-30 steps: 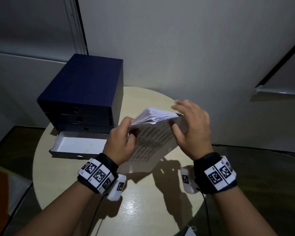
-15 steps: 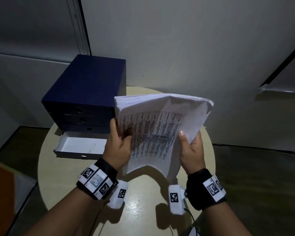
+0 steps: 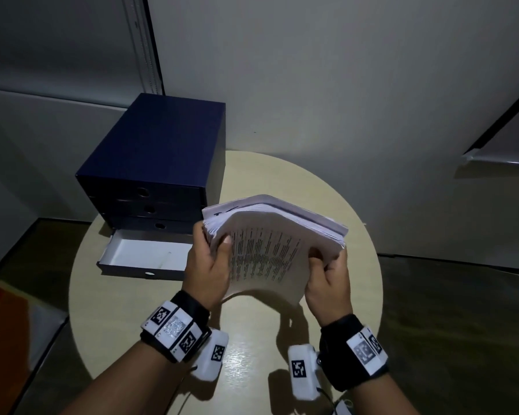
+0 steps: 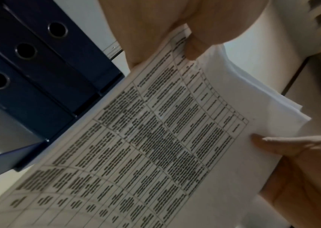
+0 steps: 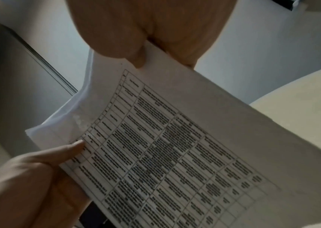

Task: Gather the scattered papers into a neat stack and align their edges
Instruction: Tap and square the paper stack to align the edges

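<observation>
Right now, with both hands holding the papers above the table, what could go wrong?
1. The papers bend and their left edges fan out beside the left hand; loose sheets might slip out.
2. The right hand pinches only one side, so the pile could sag or crease.
3. The open drawer of the blue box lies close by; a dropped sheet could fall in.

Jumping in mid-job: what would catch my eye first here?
A thick stack of printed papers, held above the round table, gripped by the left hand and right hand. Left of it stands a dark blue drawer box, its bottom drawer pulled open.
</observation>
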`<action>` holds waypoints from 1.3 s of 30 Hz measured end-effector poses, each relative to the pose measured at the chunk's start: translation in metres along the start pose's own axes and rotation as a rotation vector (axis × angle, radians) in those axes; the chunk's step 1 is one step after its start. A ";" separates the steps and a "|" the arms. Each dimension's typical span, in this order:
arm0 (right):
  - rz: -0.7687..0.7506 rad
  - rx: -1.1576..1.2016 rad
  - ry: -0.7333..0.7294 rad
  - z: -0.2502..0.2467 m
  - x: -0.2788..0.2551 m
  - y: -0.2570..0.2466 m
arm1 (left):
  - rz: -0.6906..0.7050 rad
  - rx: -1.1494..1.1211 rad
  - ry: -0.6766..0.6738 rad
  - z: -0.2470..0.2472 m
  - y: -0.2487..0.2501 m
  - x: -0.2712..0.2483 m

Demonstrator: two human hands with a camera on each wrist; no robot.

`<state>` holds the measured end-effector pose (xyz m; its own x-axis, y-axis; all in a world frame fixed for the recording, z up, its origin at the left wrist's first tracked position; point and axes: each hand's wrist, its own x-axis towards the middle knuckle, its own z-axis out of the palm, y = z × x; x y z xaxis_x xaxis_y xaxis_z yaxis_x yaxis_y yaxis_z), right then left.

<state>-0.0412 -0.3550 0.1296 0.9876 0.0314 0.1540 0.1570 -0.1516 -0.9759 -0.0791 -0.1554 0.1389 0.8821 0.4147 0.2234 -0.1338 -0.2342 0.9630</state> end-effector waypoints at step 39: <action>-0.154 0.007 0.227 0.002 0.010 -0.022 | 0.069 -0.066 0.080 0.005 0.012 0.012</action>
<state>-0.0351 -0.3494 0.1521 0.9285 -0.1691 0.3306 0.3062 -0.1550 -0.9393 -0.0676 -0.1573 0.1520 0.8316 0.4688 0.2978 -0.2241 -0.2074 0.9522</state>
